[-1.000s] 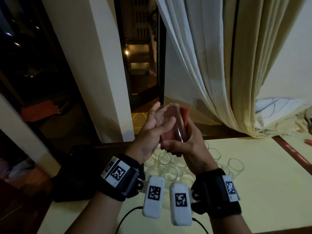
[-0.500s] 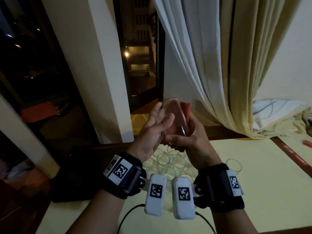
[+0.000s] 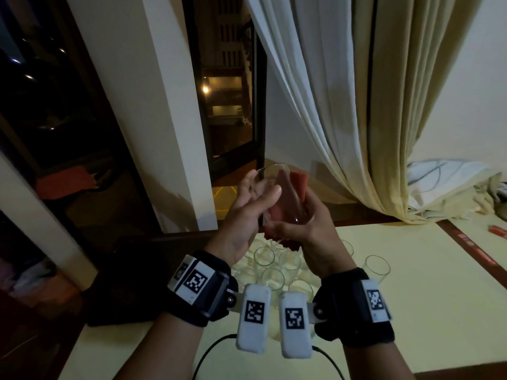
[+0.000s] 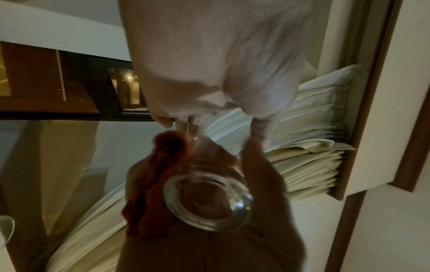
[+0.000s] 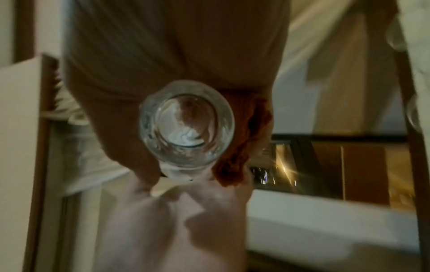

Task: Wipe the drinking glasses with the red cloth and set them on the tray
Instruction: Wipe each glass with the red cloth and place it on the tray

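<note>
I see the pale yellow table (image 3: pixel 411 311) filling the lower right of the head view, with a dark red band running along its right side. Past its far edge hangs a cream curtain (image 3: pixel 343 105), gathered and pooling on the far right corner of the table, and to its left stands a white pillar (image 3: pixel 153 105) beside a dark window.

On the table, near its far edge and partly hidden under my wrists, stands a cluster of empty drinking glasses (image 3: pixel 264 256), upright and close together; one more glass (image 3: pixel 377 267) stands apart toward the right. I cannot make out a tray under them.

Above that cluster I hold both hands up in the air. My right hand (image 3: pixel 304 231) is wrapped around the lower part of a clear drinking glass (image 3: pixel 282 196), with the red cloth (image 3: pixel 299 179) bunched between my palm and the glass wall; the cloth pokes out above my fingers and hangs out below my palm. The right wrist view looks straight at the thick round base of the glass (image 5: pixel 186 123), the cloth (image 5: pixel 246 139) lying along one side of it.

My left hand (image 3: pixel 247 212) is on the glass near its rim, thumb across the near side and fingers behind it, gripping lightly. The glass is tilted, mouth away from me.
</note>
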### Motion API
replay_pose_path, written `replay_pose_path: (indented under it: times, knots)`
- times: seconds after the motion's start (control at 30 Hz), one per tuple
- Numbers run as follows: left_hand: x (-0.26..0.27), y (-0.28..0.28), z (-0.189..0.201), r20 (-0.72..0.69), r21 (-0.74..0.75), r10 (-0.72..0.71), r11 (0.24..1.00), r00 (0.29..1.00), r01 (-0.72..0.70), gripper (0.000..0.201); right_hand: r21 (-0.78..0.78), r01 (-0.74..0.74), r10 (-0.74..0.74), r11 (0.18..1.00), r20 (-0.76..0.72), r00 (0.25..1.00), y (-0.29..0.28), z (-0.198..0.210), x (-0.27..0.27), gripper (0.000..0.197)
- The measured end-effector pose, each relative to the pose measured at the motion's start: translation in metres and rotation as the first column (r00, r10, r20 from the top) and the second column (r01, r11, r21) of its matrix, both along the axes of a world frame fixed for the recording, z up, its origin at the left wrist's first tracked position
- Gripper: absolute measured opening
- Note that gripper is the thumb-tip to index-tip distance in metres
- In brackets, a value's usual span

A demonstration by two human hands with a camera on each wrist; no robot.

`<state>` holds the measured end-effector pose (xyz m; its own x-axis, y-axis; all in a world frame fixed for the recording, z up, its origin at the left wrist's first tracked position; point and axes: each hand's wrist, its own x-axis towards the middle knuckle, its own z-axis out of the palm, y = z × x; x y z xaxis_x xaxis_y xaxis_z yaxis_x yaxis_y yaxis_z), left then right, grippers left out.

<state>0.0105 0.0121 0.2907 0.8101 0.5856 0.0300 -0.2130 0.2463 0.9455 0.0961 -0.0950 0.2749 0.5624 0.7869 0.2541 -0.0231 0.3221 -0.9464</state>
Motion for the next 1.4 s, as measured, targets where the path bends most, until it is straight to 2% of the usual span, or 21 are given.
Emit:
replay_pose_path:
  times: [0.1, 0.17, 0.3, 0.4, 0.47, 0.53, 0.67, 0.73, 0.83, 0.93, 1.0, 1.1, 1.17, 1.27, 1.33, 1.4]
  knots:
    - [0.001, -0.006, 0.003, -0.037, 0.057, 0.050, 0.997, 0.998, -0.048, 0.075, 0.024, 0.005, -0.007, 1.000, 0.085, 0.996, 0.000, 0.000, -0.004, 0.090]
    - [0.000, -0.008, 0.001, -0.028, 0.071, 0.053, 0.996, 0.998, -0.051, 0.082, 0.036, -0.005, 0.003, 0.999, 0.066, 0.998, -0.003, -0.001, -0.005, 0.091]
    - [-0.004, -0.006, -0.001, 0.002, 0.025, -0.053, 0.998, 0.999, 0.053, 0.092, 0.039, -0.038, 0.039, 0.999, -0.006, 0.999, -0.010, -0.003, -0.002, 0.085]
    - [-0.007, -0.007, 0.001, 0.014, -0.018, -0.026, 1.000, 1.000, 0.026, 0.092, 0.028, 0.039, -0.041, 0.999, 0.083, 0.996, -0.007, 0.001, -0.007, 0.089]
    - [-0.007, -0.010, 0.003, -0.017, 0.033, 0.002, 0.999, 1.000, -0.002, 0.092, 0.034, 0.065, -0.070, 0.997, 0.165, 0.984, -0.004, 0.001, -0.010, 0.095]
    - [-0.007, -0.012, 0.002, -0.048, 0.111, 0.018, 0.994, 0.999, -0.012, 0.103, 0.027, 0.050, -0.054, 0.998, 0.186, 0.981, -0.003, 0.001, -0.012, 0.097]
    - [-0.014, -0.008, 0.000, -0.021, 0.105, -0.028, 0.994, 0.999, 0.030, 0.099, 0.057, -0.067, 0.067, 0.996, 0.004, 0.998, -0.009, 0.003, -0.014, 0.083]
    - [-0.018, -0.004, 0.002, -0.004, 0.087, -0.077, 0.993, 0.997, 0.077, 0.101, 0.064, -0.088, 0.090, 0.994, -0.026, 0.996, -0.010, 0.002, -0.012, 0.080]
    - [-0.019, -0.002, 0.007, -0.005, 0.060, -0.036, 0.998, 0.999, 0.037, 0.098, 0.037, -0.020, 0.018, 0.999, 0.048, 0.999, -0.006, 0.006, -0.014, 0.086]
    - [-0.017, -0.009, 0.014, -0.026, 0.069, 0.027, 0.997, 0.999, -0.025, 0.108, 0.047, 0.007, -0.015, 0.999, 0.176, 0.984, -0.003, 0.006, -0.018, 0.097]
    - [-0.017, -0.011, 0.014, -0.015, 0.077, 0.027, 0.997, 1.000, -0.026, 0.103, 0.050, -0.026, 0.020, 0.998, 0.106, 0.994, -0.005, 0.006, -0.018, 0.093]
    - [-0.020, -0.009, 0.012, -0.012, 0.049, -0.045, 0.998, 0.999, 0.046, 0.096, 0.070, -0.081, 0.081, 0.994, 0.003, 0.997, -0.012, 0.007, -0.017, 0.084]
    - [-0.021, -0.008, 0.011, -0.028, 0.042, -0.048, 0.998, 0.998, 0.049, 0.093, 0.057, -0.056, 0.055, 0.997, 0.013, 0.998, -0.013, 0.006, -0.016, 0.082]
    - [-0.022, -0.011, 0.014, -0.059, 0.070, 0.026, 0.997, 0.998, -0.022, 0.088, 0.032, 0.005, -0.007, 0.999, 0.081, 0.997, -0.012, 0.007, -0.017, 0.084]
    - [-0.021, -0.015, 0.015, -0.082, 0.115, 0.046, 0.993, 0.996, -0.037, 0.079, 0.025, 0.006, -0.009, 1.000, 0.127, 0.992, -0.012, 0.006, -0.019, 0.088]
    - [-0.020, -0.018, 0.014, -0.095, 0.166, 0.052, 0.986, 0.994, -0.036, 0.081, 0.033, -0.016, 0.012, 0.999, 0.129, 0.992, -0.012, 0.006, -0.019, 0.089]
